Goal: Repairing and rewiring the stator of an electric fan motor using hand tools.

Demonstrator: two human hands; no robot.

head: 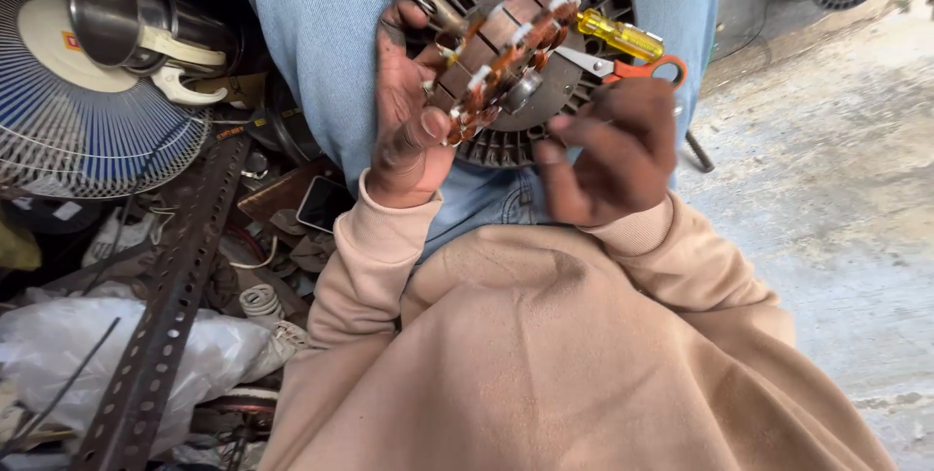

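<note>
Bare grey concrete floor [837, 237] fills the right side, stained and rough. Left side is a heap of scrap: blue-and-white fan grille [78, 130] at top left, crumpled white plastic bag [97, 364] low, long perforated metal angle bar [165, 325] running diagonally over it, steel jug [117, 14] with pale handle above the grille.

Person seated, tan sweatshirt, blue jeans. Dark ribbed fan motor housing [545, 4] rests on the lap.

Motor stator [506, 48]: brown laminated ring, copper windings with white insulating strips, held tilted just above the housing. Left hand [409, 121] grips its near edge, thumb pressed on the windings. Right hand [613, 150] sits just beside it, fingers loosely curled, holding nothing I can make out. Orange-handled scissors [632, 69] and 1 yellow-handled screwdriver [618, 36] lie behind the right hand.
</note>
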